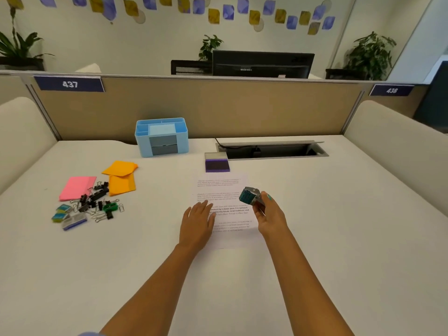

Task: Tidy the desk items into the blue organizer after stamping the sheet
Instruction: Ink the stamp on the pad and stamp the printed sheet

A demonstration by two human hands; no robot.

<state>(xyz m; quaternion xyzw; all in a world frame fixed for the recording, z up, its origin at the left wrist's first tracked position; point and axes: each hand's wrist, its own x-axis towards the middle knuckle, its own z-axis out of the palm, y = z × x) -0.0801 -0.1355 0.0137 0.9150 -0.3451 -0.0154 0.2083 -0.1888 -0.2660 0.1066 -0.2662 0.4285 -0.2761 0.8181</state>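
Left hand [196, 223], fingers spread flat, presses the printed sheet [221, 190]; right hand [269, 215] grips a stamp [249, 195] above it, inked face tilted up.

Right hand [268, 215] around tilted stamp [249, 195], left hand [197, 220] flat on printed sheet [225, 190].
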